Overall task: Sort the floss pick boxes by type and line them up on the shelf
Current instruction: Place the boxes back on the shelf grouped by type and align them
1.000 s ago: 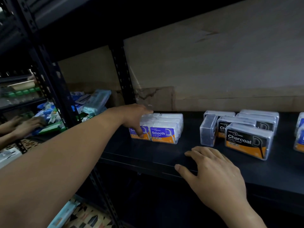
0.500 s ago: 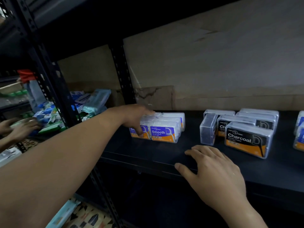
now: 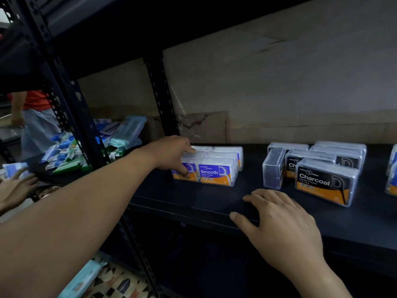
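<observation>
- My left hand [image 3: 174, 154] grips the front-left Smooth floss pick box [image 3: 193, 169], just right of the upright post [image 3: 159, 93], thumb on the label and fingers curled over the top.
- Its long axis runs along the shelf [image 3: 193, 196]; the left hand is nearest.
- My right hand [image 3: 279, 224] lies flat and empty, further right of the post.
- Counts: Smooth boxes [image 3: 217, 173] roughly six, in two columns; Charcoal boxes [image 3: 324, 183] about six, one turned end-on.
</observation>
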Available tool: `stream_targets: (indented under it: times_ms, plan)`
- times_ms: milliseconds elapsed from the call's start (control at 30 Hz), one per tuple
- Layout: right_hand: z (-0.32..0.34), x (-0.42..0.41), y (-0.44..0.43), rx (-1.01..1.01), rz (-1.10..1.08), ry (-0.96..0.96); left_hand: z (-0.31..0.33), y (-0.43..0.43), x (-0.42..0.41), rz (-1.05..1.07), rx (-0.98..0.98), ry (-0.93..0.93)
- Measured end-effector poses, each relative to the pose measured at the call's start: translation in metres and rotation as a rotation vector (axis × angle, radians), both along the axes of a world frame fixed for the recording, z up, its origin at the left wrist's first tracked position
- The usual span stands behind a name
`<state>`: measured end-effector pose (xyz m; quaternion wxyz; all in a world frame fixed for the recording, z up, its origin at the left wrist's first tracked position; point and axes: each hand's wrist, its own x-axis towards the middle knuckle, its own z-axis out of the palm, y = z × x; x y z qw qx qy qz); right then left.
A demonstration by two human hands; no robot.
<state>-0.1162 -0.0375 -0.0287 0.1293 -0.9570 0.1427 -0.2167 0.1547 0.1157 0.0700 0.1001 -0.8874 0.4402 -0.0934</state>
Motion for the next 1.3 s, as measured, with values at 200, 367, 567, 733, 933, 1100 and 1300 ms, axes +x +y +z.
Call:
stream_targets:
  times_ms: [200,367,567,733,933,1100,1300]
  plan:
    - [0.0,0.0,0.0,-0.008,0.006,0.003,0.001,0.001,-0.006,-0.004,-0.015,0.021]
    - [-0.001,0.001,0.0,-0.006,0.001,-0.009,-0.002,0.003,-0.004,0.008,-0.03,0.04]
    - [-0.001,0.001,0.0,0.0,-0.005,-0.004,-0.001,0.003,-0.002,0.008,-0.051,0.05]
    - [-0.002,0.0,-0.001,0.001,0.008,-0.021,-0.002,-0.001,-0.001,0.002,-0.039,0.049]
    - [-0.003,0.001,-0.001,-0.002,0.012,-0.028,0.002,-0.012,-0.005,0.073,0.043,0.148]
    - [-0.004,0.001,-0.002,-0.001,0.024,-0.022,0.01,-0.019,-0.012,0.047,0.046,0.187]
    - [-0.004,0.002,-0.001,-0.004,0.011,-0.012,0.008,-0.047,-0.031,-0.078,0.036,0.14]
